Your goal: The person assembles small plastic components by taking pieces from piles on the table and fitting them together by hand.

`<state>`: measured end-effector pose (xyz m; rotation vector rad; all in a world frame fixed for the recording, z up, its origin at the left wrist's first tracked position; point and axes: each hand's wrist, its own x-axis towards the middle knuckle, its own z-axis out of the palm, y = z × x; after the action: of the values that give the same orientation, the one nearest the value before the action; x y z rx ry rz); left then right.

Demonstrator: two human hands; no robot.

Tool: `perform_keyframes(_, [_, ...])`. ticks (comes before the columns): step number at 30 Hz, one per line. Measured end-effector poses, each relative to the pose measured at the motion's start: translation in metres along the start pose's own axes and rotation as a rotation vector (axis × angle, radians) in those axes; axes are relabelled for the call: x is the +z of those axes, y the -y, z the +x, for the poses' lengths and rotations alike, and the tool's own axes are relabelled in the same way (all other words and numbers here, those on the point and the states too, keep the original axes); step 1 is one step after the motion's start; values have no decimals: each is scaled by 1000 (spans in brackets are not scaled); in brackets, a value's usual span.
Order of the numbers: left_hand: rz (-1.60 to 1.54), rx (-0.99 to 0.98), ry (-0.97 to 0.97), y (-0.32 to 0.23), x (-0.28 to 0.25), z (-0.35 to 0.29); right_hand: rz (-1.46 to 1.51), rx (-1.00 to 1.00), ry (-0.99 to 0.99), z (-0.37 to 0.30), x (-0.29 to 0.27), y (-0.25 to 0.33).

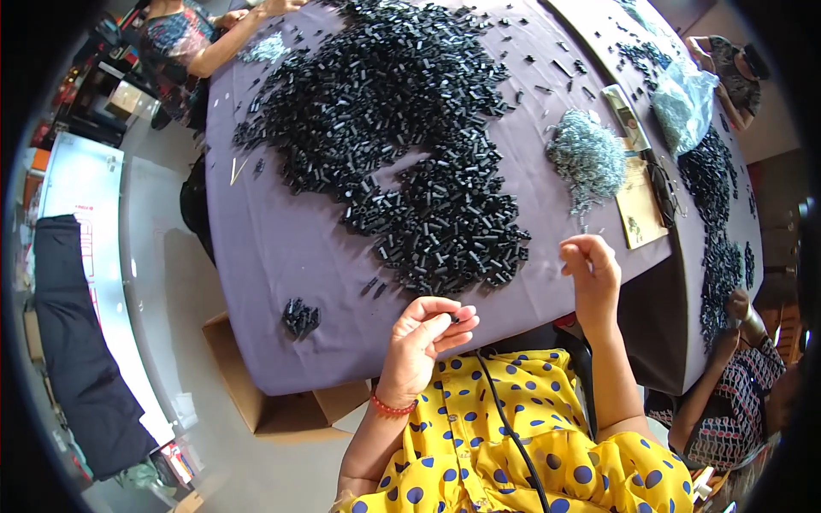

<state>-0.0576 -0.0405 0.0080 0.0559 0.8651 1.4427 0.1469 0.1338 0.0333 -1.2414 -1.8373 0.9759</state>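
My left hand (419,346), with a red bead bracelet on its wrist, is closed in front of the table's near edge. Between its thumb and fingers shows a small black plastic part (454,319). Farther right, my right hand (592,272) is raised with thumb and forefinger pinched together; whatever they hold is too small to make out. Just beyond it lies a heap of small silvery metal pieces (587,154). A large heap of short black plastic parts (410,111) spreads over the table, and a small cluster of black parts (301,318) sits apart at the near left.
A purple-grey cloth covers the table (274,256). Eyeglasses (663,192) and a tan card (640,205) lie at the right. An open cardboard box (282,415) stands below the near left edge. Several people sit around, including one in a patterned sleeve (180,38).
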Motion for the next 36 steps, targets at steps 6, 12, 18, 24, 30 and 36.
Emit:
perform_keyframes(6, [42, 74, 12, 2, -2, -1, 169, -19, 339, -23, 29, 24])
perform_keyframes(12, [128, 157, 76, 6, -4, -5, 153, -152, 545, -33, 43, 34])
perform_keyframes(18, [201, 206, 86, 7, -12, -6, 281, -152, 507, -42, 55, 28])
perform_keyframes(24, [-10, 134, 58, 1, -2, -6, 360, -89, 449, -48, 55, 29])
perform_keyframes(30, [59, 191, 49, 12, -14, -1, 73, -429, 337, -44, 59, 38])
perform_keyframes(36, [99, 184, 45, 10, -9, -2, -21, -537, 325, -42, 60, 44])
